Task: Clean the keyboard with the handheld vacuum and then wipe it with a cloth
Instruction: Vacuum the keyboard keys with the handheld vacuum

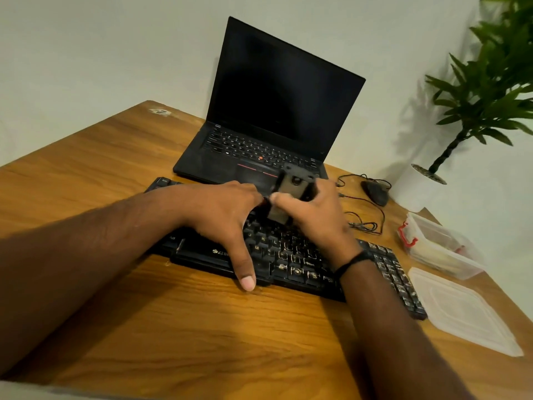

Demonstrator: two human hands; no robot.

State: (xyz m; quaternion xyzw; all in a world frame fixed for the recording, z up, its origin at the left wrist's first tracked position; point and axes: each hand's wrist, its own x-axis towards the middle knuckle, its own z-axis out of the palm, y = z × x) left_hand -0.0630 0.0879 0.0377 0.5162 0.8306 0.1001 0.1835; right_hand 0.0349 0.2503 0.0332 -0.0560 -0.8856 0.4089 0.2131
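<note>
A person sits at a warm brown wooden desk [115,174], seen from above through a head-worn camera, both bare forearms reaching forward. A long black computer keyboard with pale lettering [291,259] lies across the middle of the desk, running from far left to near right.

The left hand [222,217] rests spread on the keyboard's left half, fingers fairly straight and pressing down, thumb stretched toward the near edge, as if steadying it. The right hand [314,215], with a dark band at the wrist, grips a small boxy black and grey handheld vacuum [291,192] standing upright on the keys near the keyboard's middle, fingers curled round its body.

This looks like the vacuuming step, with the nozzle over the centre rows. Judging from that, the next move calls for sliding the vacuum along the rows toward the right end, keeping it low while the left hand holds the keyboard from shifting.

Beyond the keyboard stands an open black laptop with a dark screen [277,90]. To the right lie a black wired mouse [375,192], a clear plastic tub [438,246] and its clear lid [464,310]. No cloth is clearly visible.
</note>
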